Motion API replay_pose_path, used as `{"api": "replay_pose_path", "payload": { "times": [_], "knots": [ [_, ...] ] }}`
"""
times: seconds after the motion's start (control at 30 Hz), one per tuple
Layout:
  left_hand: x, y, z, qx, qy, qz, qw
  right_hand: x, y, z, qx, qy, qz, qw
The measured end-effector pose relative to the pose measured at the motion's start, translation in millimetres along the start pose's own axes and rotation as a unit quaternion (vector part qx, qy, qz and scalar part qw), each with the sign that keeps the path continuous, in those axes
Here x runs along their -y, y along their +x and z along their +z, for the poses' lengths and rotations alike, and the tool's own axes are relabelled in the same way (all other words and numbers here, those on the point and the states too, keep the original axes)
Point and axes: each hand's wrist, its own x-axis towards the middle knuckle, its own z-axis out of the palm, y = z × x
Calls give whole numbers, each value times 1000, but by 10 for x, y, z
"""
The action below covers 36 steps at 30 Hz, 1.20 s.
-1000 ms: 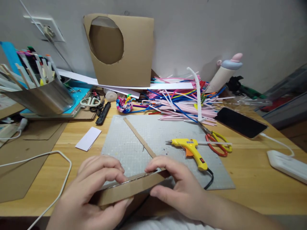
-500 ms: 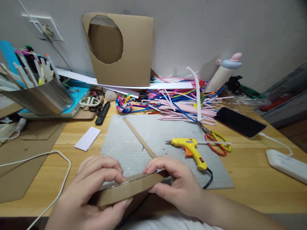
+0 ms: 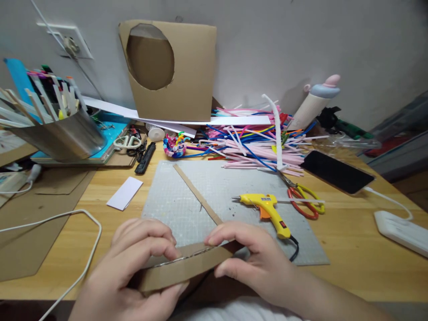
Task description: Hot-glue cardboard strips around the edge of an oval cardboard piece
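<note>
Fingers of both hands hold cardboard

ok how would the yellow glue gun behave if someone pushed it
The yellow glue gun would probably slide rather than roll, since it lies flat on its side. Its black cord might tug back a little.

Seeing no readable text, brand or number. Spotting a small label on the yellow glue gun, lettering too small to make out. Also seeing fine grid lines on the grey cutting mat, reading no figures off them.
</note>
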Motion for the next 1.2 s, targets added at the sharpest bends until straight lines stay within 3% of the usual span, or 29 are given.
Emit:
{"api": "replay_pose_path", "payload": {
  "times": [0.27,0.5,0.6,0.8,1.2],
  "knots": [
    [2,-1,2,-2,-11,4,1000,18,-79,-204,27,-95,-48,994],
    [31,-34,-3,12,1,-1,1000,-22,-78,-268,9,-52,-114,992],
    [74,-26,-39,22,19,17,999,-43,-62,-283,12,-29,-120,992],
    [182,39,-155,78,91,112,986,-135,-23,-218,-16,-16,-118,993],
    [231,30,-169,76,93,113,986,-162,-24,-179,-19,-1,-119,993]
  ]
}}
